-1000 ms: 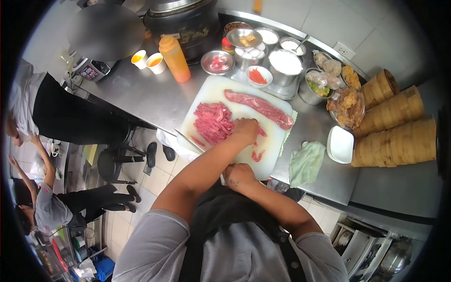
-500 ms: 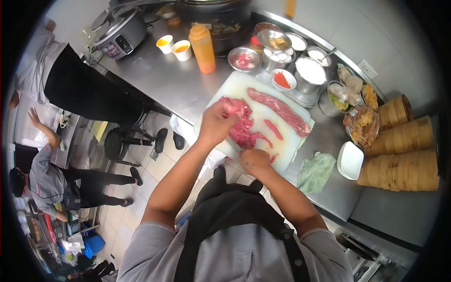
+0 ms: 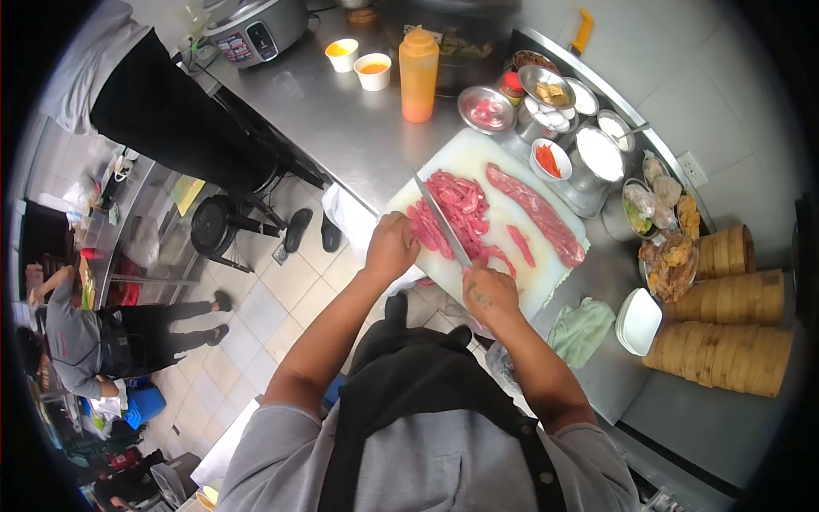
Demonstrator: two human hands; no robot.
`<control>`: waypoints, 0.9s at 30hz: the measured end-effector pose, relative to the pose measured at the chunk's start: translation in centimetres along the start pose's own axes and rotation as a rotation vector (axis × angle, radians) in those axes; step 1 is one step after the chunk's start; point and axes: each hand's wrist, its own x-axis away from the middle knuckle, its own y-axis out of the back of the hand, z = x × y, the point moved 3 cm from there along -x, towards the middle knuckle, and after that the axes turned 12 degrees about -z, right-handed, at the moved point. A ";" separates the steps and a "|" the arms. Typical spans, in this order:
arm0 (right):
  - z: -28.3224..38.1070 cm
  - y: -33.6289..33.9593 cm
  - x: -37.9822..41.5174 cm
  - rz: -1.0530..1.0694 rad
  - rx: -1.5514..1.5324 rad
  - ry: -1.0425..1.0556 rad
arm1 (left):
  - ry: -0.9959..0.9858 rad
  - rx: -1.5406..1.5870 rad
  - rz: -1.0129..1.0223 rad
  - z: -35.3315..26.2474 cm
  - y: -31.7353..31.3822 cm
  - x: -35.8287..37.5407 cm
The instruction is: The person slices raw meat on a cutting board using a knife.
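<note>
My right hand is closed round the handle of a knife, whose long blade lies across a pile of sliced raw meat. At the near left edge of the pile is my left hand, fingers curled against the meat; what they hold, if anything, is hidden. Pile and knife are on a white cutting board. A long uncut piece of meat lies on its right side. Between them sits a smaller loose strip.
Behind the board stand an orange squeeze bottle, a metal bowl and a white bowl of red strips. To the right are a green cloth, white dishes and bamboo steamers. Co-workers stand at left.
My left hand has come off the top of the meat to its near left edge. The knife blade now shows across the pile, with my right hand on its handle. The view has shifted.
</note>
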 end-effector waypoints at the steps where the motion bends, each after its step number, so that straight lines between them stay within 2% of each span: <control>1: 0.1 -0.4 0.1 0.001 0.006 0.001 | 0.026 0.050 0.056 -0.2 -0.3 -0.4; 3: 0.6 -1.4 0.4 0.008 0.026 0.130 | 0.005 0.038 0.074 0.1 -1.1 -0.8; 6: 1.0 -1.4 1.0 0.041 0.061 0.183 | -0.009 0.036 0.097 0.8 -2.1 -0.9; 9: 1.2 0.2 1.6 0.150 0.109 0.113 | 0.020 0.083 0.069 1.3 -2.5 -0.4; 13: 0.5 -3.3 0.7 0.186 0.113 0.118 | 0.024 0.145 0.070 1.7 -2.6 -0.4; 15: 1.6 -6.1 -2.3 0.063 0.065 0.185 | 0.025 0.132 0.082 1.7 -2.6 -0.2; 18: 2.5 -6.5 -4.8 0.049 0.019 0.133 | 0.000 0.096 0.094 1.5 -2.5 -0.2; 22: -0.5 -3.1 -1.5 -0.045 -0.076 0.217 | -0.100 0.128 0.022 1.7 -1.9 0.1; 27: 0.0 -1.3 0.2 0.109 0.061 0.029 | -0.029 0.183 -0.026 1.7 -1.1 0.0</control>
